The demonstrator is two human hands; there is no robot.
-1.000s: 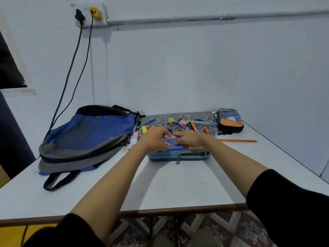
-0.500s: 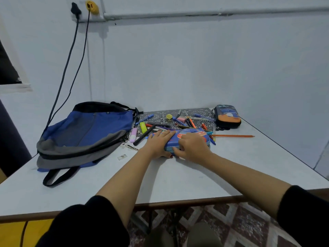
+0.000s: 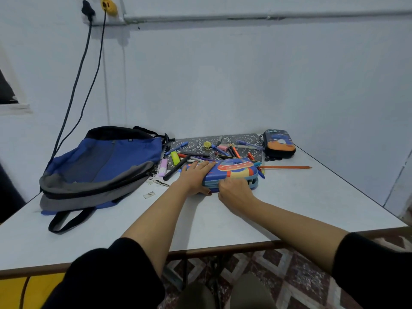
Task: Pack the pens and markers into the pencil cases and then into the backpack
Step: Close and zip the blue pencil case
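Head view: blue UFO-print pencil case lay flat on the white table, at the near edge of the patterned mat; left hand lay flat on the lid's left end, fingers straight and pressing down, thumb on the near side wall; right hand sat against the near seam, fingers curled in toward it, tips hidden behind the knuckles, so couldn't tell whether they pinched a zip pull; the right corner of the case looked slightly gapped, so read this as the closing step on case one, lid down but zip not run round; loose stock on and around the mat: yellow highlighter, lilac highlighter, black marker just beside the left fingertips, pink eraser, assorted pens, and an orange pencil off the mat to the right; second pencil case, dark with an orange patch, stood at the mat's far right corner and looked shut; blue-and-grey backpack lay on its side well left, couldn't tell if its main zip was open; judgement: task roughly at its first half, most pens unpacked; next move needs the left hand clamping the lid while the right drags the zip past the gapped corner; risk: a pen end catching in the teeth.
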